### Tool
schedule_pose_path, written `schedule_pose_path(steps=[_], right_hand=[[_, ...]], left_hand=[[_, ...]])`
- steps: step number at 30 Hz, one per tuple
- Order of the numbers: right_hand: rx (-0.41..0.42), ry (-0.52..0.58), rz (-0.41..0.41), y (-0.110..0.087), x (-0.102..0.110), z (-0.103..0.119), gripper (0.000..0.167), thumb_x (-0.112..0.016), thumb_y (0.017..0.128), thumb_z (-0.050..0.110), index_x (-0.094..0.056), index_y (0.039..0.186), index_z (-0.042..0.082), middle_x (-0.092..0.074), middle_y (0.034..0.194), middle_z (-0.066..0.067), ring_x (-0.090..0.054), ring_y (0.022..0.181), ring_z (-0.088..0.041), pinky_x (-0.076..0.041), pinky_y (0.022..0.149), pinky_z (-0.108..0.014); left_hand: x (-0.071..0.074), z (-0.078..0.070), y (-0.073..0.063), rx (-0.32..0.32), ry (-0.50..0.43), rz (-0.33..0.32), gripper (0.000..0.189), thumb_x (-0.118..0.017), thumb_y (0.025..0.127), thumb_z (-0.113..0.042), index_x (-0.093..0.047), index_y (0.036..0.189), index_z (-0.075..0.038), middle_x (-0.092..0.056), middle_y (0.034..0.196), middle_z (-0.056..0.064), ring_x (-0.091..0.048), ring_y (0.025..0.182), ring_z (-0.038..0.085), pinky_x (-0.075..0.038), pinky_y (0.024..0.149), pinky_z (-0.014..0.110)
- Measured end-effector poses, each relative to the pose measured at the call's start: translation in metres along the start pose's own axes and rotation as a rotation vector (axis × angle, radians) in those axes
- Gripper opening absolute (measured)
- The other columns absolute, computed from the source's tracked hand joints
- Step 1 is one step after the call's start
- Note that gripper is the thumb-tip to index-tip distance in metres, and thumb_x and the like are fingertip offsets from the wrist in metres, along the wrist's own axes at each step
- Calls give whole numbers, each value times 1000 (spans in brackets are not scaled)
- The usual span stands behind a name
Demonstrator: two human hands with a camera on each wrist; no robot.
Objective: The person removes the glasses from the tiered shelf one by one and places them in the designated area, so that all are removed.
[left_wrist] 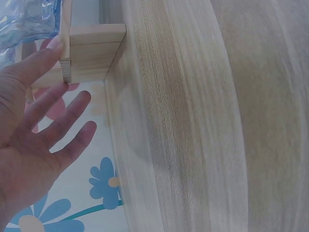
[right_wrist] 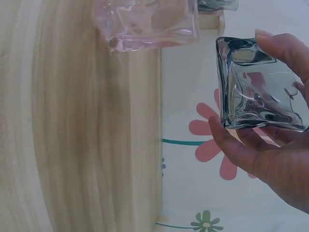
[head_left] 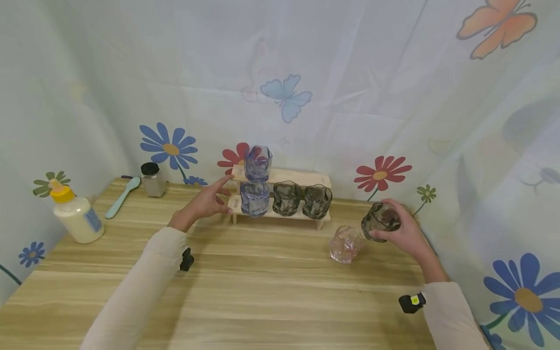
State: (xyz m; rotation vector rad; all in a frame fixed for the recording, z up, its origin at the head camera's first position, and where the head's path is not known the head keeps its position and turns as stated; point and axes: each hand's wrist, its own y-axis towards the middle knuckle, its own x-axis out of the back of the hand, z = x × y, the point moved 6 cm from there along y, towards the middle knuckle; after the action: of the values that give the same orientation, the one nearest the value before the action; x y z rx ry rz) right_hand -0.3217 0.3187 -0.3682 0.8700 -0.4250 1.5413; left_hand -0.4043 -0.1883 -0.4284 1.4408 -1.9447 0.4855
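My right hand (head_left: 404, 233) grips a dark grey glass (right_wrist: 256, 87) by its sides, thumb on one side and fingers on the other; it is tilted and raised. Beside it, a pink glass (head_left: 345, 244) stands on the table. My left hand (head_left: 205, 200) touches the left end of a two-tier wooden rack (head_left: 302, 176), its other fingers spread in the left wrist view. On the upper tier is a bluish-purple glass (head_left: 258, 164). Another bluish glass (head_left: 254, 199) and two dark grey glasses, one in the middle (head_left: 286, 199) and one at right (head_left: 317, 201), fill the lower tier.
At the table's left stand a white bottle with a yellow cap (head_left: 78, 218) and a black-lidded jar (head_left: 152, 181). A pale green spoon (head_left: 122, 198) lies between them. Behind the wood-grain table (head_left: 262, 291) hangs a flower-and-butterfly curtain (head_left: 350, 97).
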Motion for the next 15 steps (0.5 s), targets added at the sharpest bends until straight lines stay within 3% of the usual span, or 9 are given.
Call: schedule_pose_path(steps=[8, 11, 15], right_hand=[[42, -52, -16, -5, -1, -11, 86, -86, 79, 19, -39, 149, 7, -54, 129, -24, -56, 113, -37, -46, 87, -30], [47, -77, -21, -6, -2, -15, 86, -87, 78, 19, -40, 148, 6, -57, 124, -24, -57, 110, -36, -48, 84, -32], [21, -93, -14, -9, -6, -21, 86, -88, 77, 19, -40, 147, 4, -57, 124, -25, -56, 110, -37, -49, 86, -44]], left_hand=[[1, 0, 0, -7, 5, -3, 101, -81, 83, -9, -18, 161, -22, -58, 136, 28, -69, 102, 41, -57, 86, 52], [1, 0, 0, -5, 4, -5, 101, -81, 83, -9, -18, 161, -23, -58, 136, 28, -69, 102, 41, -56, 86, 52], [0, 0, 0, -6, 4, -6, 101, -81, 83, -10, -18, 161, -23, -58, 136, 28, -69, 101, 40, -57, 86, 51]])
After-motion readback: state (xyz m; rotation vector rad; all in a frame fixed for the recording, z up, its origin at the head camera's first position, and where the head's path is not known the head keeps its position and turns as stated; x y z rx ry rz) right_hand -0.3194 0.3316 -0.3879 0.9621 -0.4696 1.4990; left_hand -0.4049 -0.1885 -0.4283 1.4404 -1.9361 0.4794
